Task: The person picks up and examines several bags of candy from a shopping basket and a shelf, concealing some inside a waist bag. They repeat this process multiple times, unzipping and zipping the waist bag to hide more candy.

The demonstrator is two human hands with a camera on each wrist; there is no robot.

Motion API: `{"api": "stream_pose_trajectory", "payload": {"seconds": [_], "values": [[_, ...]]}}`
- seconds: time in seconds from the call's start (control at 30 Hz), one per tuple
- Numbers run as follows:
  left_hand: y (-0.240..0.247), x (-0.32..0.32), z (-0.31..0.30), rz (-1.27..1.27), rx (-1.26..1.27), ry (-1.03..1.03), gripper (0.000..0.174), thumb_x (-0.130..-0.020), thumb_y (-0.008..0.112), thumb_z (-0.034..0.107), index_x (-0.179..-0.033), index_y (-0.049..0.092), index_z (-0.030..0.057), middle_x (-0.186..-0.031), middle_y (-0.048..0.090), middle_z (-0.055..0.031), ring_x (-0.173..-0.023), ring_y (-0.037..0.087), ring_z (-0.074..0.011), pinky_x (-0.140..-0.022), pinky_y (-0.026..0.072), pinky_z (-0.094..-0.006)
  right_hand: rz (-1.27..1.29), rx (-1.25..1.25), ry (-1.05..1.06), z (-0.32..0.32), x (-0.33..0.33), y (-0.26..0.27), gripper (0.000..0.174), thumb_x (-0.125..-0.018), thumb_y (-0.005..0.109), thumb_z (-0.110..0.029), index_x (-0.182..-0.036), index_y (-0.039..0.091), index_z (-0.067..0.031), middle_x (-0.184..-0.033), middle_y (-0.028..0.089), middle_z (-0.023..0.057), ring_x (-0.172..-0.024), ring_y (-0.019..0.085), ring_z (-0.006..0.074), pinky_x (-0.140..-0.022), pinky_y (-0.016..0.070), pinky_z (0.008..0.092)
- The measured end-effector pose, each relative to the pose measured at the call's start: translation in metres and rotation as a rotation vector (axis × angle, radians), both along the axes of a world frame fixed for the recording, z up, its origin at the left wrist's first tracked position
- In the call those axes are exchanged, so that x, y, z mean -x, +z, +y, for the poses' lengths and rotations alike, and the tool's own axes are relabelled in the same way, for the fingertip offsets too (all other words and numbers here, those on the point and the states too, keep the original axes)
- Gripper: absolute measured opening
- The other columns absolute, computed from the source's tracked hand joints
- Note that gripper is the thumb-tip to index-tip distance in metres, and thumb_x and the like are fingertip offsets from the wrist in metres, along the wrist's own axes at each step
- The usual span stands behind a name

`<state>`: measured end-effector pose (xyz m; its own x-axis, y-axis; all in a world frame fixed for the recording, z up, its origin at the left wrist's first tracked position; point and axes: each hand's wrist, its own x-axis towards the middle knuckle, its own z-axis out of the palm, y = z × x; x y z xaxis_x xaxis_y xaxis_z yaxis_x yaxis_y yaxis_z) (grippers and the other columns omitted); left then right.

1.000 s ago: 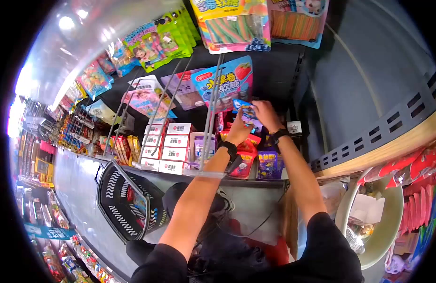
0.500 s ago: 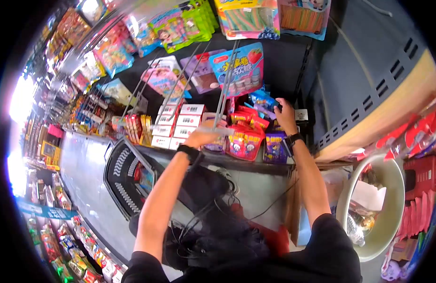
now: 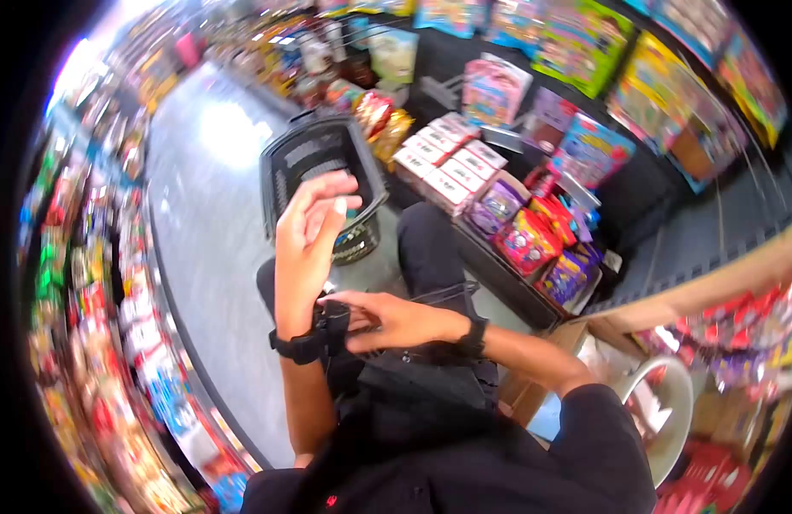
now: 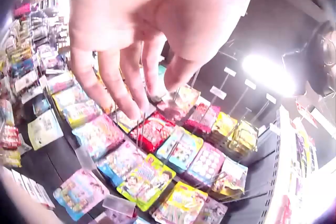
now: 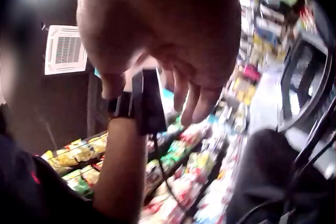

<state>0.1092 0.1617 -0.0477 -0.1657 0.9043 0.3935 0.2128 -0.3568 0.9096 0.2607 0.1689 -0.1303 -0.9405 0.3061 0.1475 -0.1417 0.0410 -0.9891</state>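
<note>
My left hand (image 3: 307,244) is raised in front of my body with its fingers loosely bent and nothing in them. The left wrist view shows this hand (image 4: 142,29) from the palm side, its fingers hanging apart. A black device (image 3: 334,329) is strapped on the left wrist. My right hand (image 3: 404,320) reaches across to it, thumb and fingers around the device; its fingertips are partly hidden. In the right wrist view the device (image 5: 149,100) stands between the thumb and fingers of my right hand (image 5: 163,24).
A black basket (image 3: 361,167) stands on the grey floor (image 3: 199,206) beyond my left hand. White boxes (image 3: 451,186) and red candy bags (image 3: 528,243) line the low shelf to the right. A pale bin (image 3: 683,403) is at the lower right, and stocked shelves run along the left.
Both hands have left the candy bags on the shelf and come back toward my body. The right hand now holds the left wrist's device. The head view has swung left.
</note>
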Motion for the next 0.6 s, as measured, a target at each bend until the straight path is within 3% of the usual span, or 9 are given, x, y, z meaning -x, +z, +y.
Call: {"api": "stream_pose_trajectory", "payload": {"seconds": [0.03, 0.07, 0.17, 0.23, 0.3, 0.43, 0.53, 0.57, 0.6], "values": [[-0.002, 0.006, -0.009, -0.066, -0.079, 0.113, 0.03, -0.098, 0.054, 0.012, -0.125, 0.056, 0.0, -0.121, 0.063, -0.0097, -0.103, 0.065, -0.0179, -0.086, 0.0469, -0.0286, -0.153, 0.02, 0.082, -0.002, 0.019, 0.01, 0.06, -0.091, 0.072, -0.026, -0.138, 0.047, 0.0024, -0.084, 0.06, 0.0043, -0.091, 0.063, 0.0109, -0.073, 0.048, 0.0271], [-0.002, 0.018, -0.019, -0.047, -0.07, 0.192, 0.03, -0.097, 0.055, 0.01, -0.125, 0.055, -0.0003, -0.122, 0.062, -0.0096, -0.102, 0.065, -0.0179, -0.085, 0.0469, -0.0282, -0.122, -0.097, 0.063, -0.007, 0.034, 0.009, 0.056, -0.092, 0.071, -0.027, -0.134, 0.05, 0.0036, -0.066, 0.048, -0.0008, -0.073, 0.059, 0.0066, -0.063, 0.0434, 0.025], [-0.004, 0.054, -0.031, 0.003, -0.094, 0.352, 0.027, -0.095, 0.056, 0.004, -0.122, 0.057, -0.0001, -0.117, 0.064, -0.0083, -0.097, 0.066, -0.0171, -0.084, 0.0479, -0.0275, -0.034, 0.055, 0.045, -0.014, 0.063, -0.007, 0.057, -0.093, 0.069, -0.029, -0.134, 0.05, 0.0055, -0.068, 0.05, 0.0017, -0.068, 0.06, 0.0086, -0.061, 0.0449, 0.0255], [-0.009, 0.073, -0.033, 0.081, -0.039, 0.392, 0.024, -0.095, 0.056, 0.002, -0.118, 0.058, 0.0, -0.114, 0.065, -0.0076, -0.095, 0.066, -0.0165, -0.083, 0.0487, -0.0273, -0.142, -0.008, 0.037, -0.007, 0.071, 0.009, 0.061, -0.093, 0.07, -0.031, -0.134, 0.048, 0.0077, -0.067, 0.052, 0.0028, -0.064, 0.061, 0.0099, -0.058, 0.0454, 0.0262], [-0.018, 0.088, -0.025, 0.006, 0.024, 0.354, 0.02, -0.095, 0.056, 0.002, -0.114, 0.06, -0.0004, -0.109, 0.066, -0.0076, -0.092, 0.067, -0.0159, -0.082, 0.0502, -0.0278, -0.249, -0.087, 0.041, 0.006, 0.085, 0.02, 0.063, -0.093, 0.069, -0.031, -0.135, 0.047, 0.0093, -0.067, 0.055, 0.0035, -0.065, 0.061, 0.0101, -0.058, 0.0458, 0.0262], [-0.042, 0.124, 0.02, -0.07, 0.114, 0.296, 0.018, -0.096, 0.056, 0.003, -0.114, 0.06, -0.0013, -0.107, 0.066, -0.0092, -0.092, 0.066, -0.0149, -0.082, 0.0508, -0.0276, -0.292, 0.071, 0.097, 0.04, 0.126, 0.01, 0.066, -0.093, 0.068, -0.033, -0.135, 0.045, 0.0124, -0.068, 0.059, 0.007, -0.061, 0.057, 0.0108, -0.057, 0.0441, 0.0272], [-0.066, 0.163, 0.067, -0.189, 0.158, 0.245, 0.019, -0.097, 0.056, 0.005, -0.115, 0.059, -0.0015, -0.107, 0.066, -0.0104, -0.092, 0.065, -0.0137, -0.083, 0.0501, -0.0257, -0.319, 0.004, 0.135, 0.082, 0.158, -0.024, 0.06, -0.093, 0.068, -0.033, -0.131, 0.049, 0.0098, -0.073, 0.062, 0.0101, -0.063, 0.056, 0.0139, -0.057, 0.0435, 0.0308], [-0.076, 0.18, 0.083, -0.171, 0.175, 0.243, 0.02, -0.098, 0.056, 0.008, -0.116, 0.059, -0.0008, -0.108, 0.066, -0.01, -0.093, 0.065, -0.0136, -0.083, 0.0496, -0.0254, -0.404, -0.185, 0.21, 0.104, 0.166, -0.009, 0.05, -0.093, 0.068, -0.031, -0.121, 0.056, 0.0082, -0.085, 0.067, 0.0142, -0.072, 0.062, 0.0183, -0.064, 0.0488, 0.0337], [-0.087, 0.201, 0.099, -0.153, 0.193, 0.238, 0.021, -0.098, 0.056, 0.01, -0.116, 0.059, 0.0, -0.109, 0.066, -0.0097, -0.095, 0.064, -0.0134, -0.084, 0.0491, -0.0251, -0.331, -0.219, 0.199, 0.126, 0.174, -0.025, 0.047, -0.092, 0.069, -0.031, -0.116, 0.058, 0.0072, -0.09, 0.068, 0.0159, -0.078, 0.065, 0.021, -0.07, 0.0507, 0.0348]]}}
